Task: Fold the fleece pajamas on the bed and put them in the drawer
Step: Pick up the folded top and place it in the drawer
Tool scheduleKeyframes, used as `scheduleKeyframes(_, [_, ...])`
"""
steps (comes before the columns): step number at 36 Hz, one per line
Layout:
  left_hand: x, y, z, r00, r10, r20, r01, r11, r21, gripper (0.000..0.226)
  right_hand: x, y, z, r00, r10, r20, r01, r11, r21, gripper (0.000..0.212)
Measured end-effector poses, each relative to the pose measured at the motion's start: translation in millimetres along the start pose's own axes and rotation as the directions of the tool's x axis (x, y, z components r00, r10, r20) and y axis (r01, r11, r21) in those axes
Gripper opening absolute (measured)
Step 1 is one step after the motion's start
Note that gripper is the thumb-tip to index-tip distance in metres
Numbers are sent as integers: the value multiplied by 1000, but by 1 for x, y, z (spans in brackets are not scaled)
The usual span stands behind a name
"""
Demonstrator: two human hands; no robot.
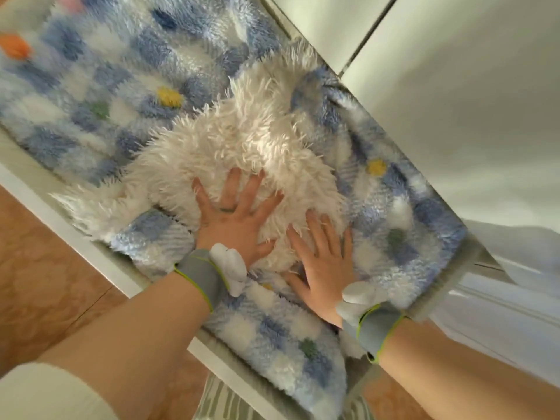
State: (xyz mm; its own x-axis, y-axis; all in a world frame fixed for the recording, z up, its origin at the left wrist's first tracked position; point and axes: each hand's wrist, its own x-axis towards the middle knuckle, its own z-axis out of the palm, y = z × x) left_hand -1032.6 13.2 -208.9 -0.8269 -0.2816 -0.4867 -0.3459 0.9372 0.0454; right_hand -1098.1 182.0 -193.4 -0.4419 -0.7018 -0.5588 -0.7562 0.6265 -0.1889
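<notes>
An open white drawer (pixel 75 234) juts out over a brown tiled floor (pixel 39 283). Pajamas (pixel 100 86) of blue-and-white checked fleece lie in it, filling it from wall to wall, with their shaggy white trim (pixel 242 140) uppermost near the middle.

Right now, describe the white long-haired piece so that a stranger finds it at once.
Look into the open drawer, filled with blue-and-white checked fleece. In its middle, pressed by the left hand and right hand, lies the white shaggy piece. Only it is plain white, with long hairs.
</notes>
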Motion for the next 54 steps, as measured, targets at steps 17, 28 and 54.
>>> scheduleKeyframes(17, [-4,14,21,949,311,51,-315,931,183,64,-36,18,28,913,392,109,-406,859,313,38])
scheduleKeyframes(28, [-12,20,0,948,280,153,-304,937,171,66,-55,15,27,909,398,127,-416,835,360,39])
scheduleKeyframes(54, [-13,-90,-8,738,330,589,-541,811,223,22,-79,-93,37,676,511,531,-714,633,298,33])
